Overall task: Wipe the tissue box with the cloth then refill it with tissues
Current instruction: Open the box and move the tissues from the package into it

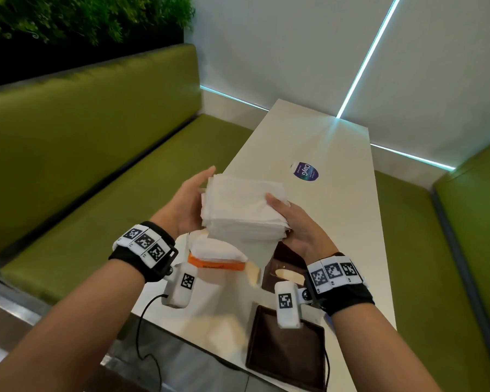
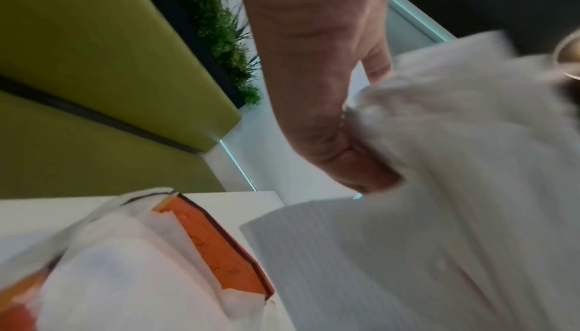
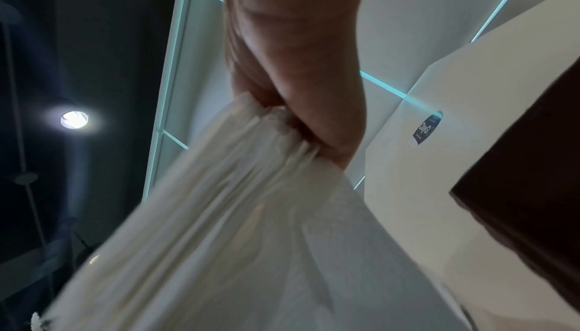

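Above the white table (image 1: 337, 222), both hands hold a thick stack of white tissues (image 1: 238, 210). My left hand (image 1: 193, 193) grips its left side; the wrist view shows this left hand (image 2: 313, 88) clamped on the stack (image 2: 455, 162). My right hand (image 1: 283, 213) pinches the right edge, thumb on top. From the right wrist, that right hand (image 3: 298, 63) holds the layered sheets (image 3: 235, 237). One loose sheet (image 1: 256, 253) hangs down. Below lie the dark brown tissue box part with an oval slot (image 1: 283, 270) and a second brown square part (image 1: 286, 343). I see no cloth.
An orange tissue pack (image 1: 218, 257) with white tissues showing lies under my left hand, also seen as the orange pack (image 2: 219, 249). A round purple sticker (image 1: 304, 171) is on the table farther out. Green benches (image 1: 82, 165) run along both sides.
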Motion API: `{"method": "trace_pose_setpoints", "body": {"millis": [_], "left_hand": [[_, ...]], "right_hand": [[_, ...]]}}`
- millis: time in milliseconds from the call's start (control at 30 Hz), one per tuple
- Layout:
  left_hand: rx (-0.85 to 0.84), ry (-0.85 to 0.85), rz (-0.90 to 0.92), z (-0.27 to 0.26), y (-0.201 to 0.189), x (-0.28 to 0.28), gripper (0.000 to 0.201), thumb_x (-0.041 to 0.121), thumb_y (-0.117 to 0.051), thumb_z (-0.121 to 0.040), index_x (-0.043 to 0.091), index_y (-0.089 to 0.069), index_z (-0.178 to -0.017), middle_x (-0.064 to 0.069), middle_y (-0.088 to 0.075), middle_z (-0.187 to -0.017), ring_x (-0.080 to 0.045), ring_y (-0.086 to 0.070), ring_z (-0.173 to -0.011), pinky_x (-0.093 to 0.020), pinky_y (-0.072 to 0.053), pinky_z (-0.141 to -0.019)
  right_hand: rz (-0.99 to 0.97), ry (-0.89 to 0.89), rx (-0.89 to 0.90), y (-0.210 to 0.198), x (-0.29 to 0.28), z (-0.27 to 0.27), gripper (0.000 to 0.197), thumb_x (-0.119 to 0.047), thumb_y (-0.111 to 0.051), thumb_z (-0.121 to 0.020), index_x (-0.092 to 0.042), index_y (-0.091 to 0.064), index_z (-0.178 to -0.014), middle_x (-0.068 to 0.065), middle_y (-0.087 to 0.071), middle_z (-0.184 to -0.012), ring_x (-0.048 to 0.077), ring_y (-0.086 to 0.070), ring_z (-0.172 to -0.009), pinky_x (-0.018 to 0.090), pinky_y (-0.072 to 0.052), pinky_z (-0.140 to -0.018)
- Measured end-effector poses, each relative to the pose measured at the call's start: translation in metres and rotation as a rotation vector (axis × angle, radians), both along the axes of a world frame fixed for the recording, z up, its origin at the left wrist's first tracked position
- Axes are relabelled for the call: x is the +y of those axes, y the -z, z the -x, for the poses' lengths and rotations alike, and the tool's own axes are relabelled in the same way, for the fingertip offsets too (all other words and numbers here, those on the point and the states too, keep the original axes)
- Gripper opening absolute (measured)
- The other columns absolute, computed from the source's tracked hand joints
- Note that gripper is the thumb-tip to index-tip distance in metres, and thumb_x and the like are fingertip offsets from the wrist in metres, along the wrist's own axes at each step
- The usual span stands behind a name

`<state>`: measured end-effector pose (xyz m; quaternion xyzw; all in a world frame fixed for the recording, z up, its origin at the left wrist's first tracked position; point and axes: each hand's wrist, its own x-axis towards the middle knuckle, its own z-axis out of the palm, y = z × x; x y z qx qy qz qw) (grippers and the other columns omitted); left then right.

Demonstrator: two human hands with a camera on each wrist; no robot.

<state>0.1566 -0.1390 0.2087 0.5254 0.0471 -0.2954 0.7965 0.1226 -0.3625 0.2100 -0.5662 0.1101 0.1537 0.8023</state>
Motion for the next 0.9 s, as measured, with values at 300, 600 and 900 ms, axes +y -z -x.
{"method": "trace_pose_setpoints", "body": {"millis": [300, 600, 900], "left_hand": [[-0.01, 0.365, -0.312, 0.028, -0.01, -0.019, 0.042, 0.043, -0.071, -0.074, 0.01, -0.069, -0.1, -0.005, -0.076, -0.085, -0.016, -0.073, -0.073, -0.026, -0.057, -0.069], [-0.097, 0.049, -0.119, 0.041, -0.007, -0.023, 0.025, 0.027, -0.067, -0.088, 0.011, -0.065, -0.106, -0.009, -0.069, -0.095, -0.018, -0.068, -0.076, -0.025, -0.054, -0.063], [-0.191, -0.037, -0.171, 0.078, 0.006, -0.078, 0.035, 0.037, -0.063, -0.091, 0.017, -0.061, -0.12, -0.004, -0.074, -0.104, -0.023, -0.07, -0.096, -0.039, -0.058, -0.078]], "right_hand": [[0.337, -0.356, -0.072, -0.029, -0.014, 0.018, 0.032, -0.027, -0.068, -0.087, -0.009, -0.067, -0.113, 0.01, -0.073, -0.105, 0.024, -0.069, -0.095, 0.035, -0.054, -0.083], [0.34, 0.437, -0.195, -0.015, -0.028, 0.059, 0.055, -0.049, -0.048, -0.095, -0.016, -0.04, -0.138, 0.003, -0.051, -0.138, 0.016, -0.048, -0.126, 0.031, -0.035, -0.108], [-0.228, 0.151, -0.036, 0.001, -0.002, 0.093, 0.054, -0.047, -0.055, -0.091, -0.01, -0.058, -0.13, 0.014, -0.064, -0.128, 0.03, -0.06, -0.12, 0.05, -0.043, -0.104]]}}
